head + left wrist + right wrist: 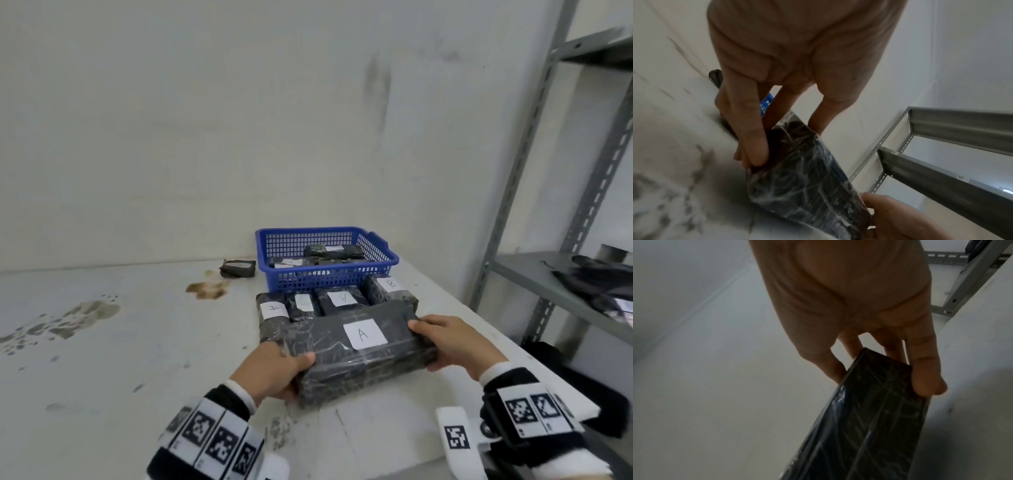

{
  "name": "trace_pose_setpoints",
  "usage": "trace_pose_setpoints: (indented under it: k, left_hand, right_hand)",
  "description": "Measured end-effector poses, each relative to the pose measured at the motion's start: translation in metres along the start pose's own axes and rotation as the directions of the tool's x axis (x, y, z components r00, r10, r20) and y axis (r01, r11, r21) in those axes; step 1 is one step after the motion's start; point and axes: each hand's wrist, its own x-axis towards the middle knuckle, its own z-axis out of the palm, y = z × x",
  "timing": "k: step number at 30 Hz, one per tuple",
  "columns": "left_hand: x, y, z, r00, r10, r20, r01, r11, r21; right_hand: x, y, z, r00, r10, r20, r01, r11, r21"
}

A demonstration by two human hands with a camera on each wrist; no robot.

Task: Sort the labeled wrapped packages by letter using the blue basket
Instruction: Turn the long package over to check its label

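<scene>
A large black plastic-wrapped package labelled A [363, 353] is held by both ends just above the table. My left hand [281, 371] grips its near left end, thumb on top; the left wrist view shows fingers [754, 146] curled under the package [807, 178]. My right hand [448, 341] grips the right end; in the right wrist view the thumb [927, 378] presses the package [869, 410]. Behind it lies a row of smaller packages labelled A [274, 310], an unclear letter [303, 303], A [342, 298] and B [390, 286]. The blue basket [329, 274] behind them holds several packages.
One small dark package [238, 268] lies alone by the wall, left of the basket. The white table [120, 342] is stained brown and grey at the left. A grey metal shelf rack [561, 284] stands at the right with dark items on it.
</scene>
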Motion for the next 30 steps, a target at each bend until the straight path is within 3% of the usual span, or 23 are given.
trace_pose_setpoints:
  k: [4, 9, 15, 18, 20, 22, 26, 30]
  left_hand:
    - [0.016, 0.010, 0.012, 1.000, -0.010, 0.006, 0.008, 0.974, 0.225]
    - [0.033, 0.015, 0.016, 0.999, -0.035, 0.031, 0.025, 0.963, 0.268]
    - [0.035, 0.010, 0.013, 1.000, 0.018, -0.011, -0.015, 0.981, 0.193]
    - [0.031, 0.007, 0.008, 0.999, 0.034, 0.035, -0.033, 0.999, -0.034]
    - [0.028, 0.005, 0.001, 0.998, 0.047, 0.033, -0.042, 0.991, -0.129]
    - [0.025, 0.005, -0.010, 0.994, 0.101, -0.034, -0.105, 0.981, -0.162]
    - [0.029, -0.003, -0.049, 0.972, 0.106, -0.209, -0.180, 0.909, -0.377]
    - [0.043, -0.023, -0.089, 0.961, -0.013, -0.277, -0.133, 0.854, -0.503]
  right_hand:
    - [0.013, 0.004, -0.003, 0.998, 0.053, -0.014, -0.054, 0.995, -0.084]
    - [0.022, 0.001, -0.002, 0.995, 0.102, 0.002, -0.101, 0.987, -0.127]
    - [0.024, -0.003, -0.002, 0.993, 0.115, 0.003, -0.113, 0.981, -0.158]
    - [0.018, -0.012, -0.003, 0.995, 0.098, -0.014, -0.098, 0.944, -0.317]
    - [0.016, -0.021, -0.004, 0.997, 0.004, -0.077, -0.047, 0.821, -0.569]
    - [0.013, -0.037, 0.000, 0.986, -0.109, -0.124, 0.003, 0.762, -0.647]
    - [0.010, -0.076, 0.027, 0.935, -0.333, -0.119, 0.248, 0.857, -0.451]
    - [0.016, -0.114, 0.095, 0.870, -0.490, -0.046, 0.464, 0.849, -0.253]
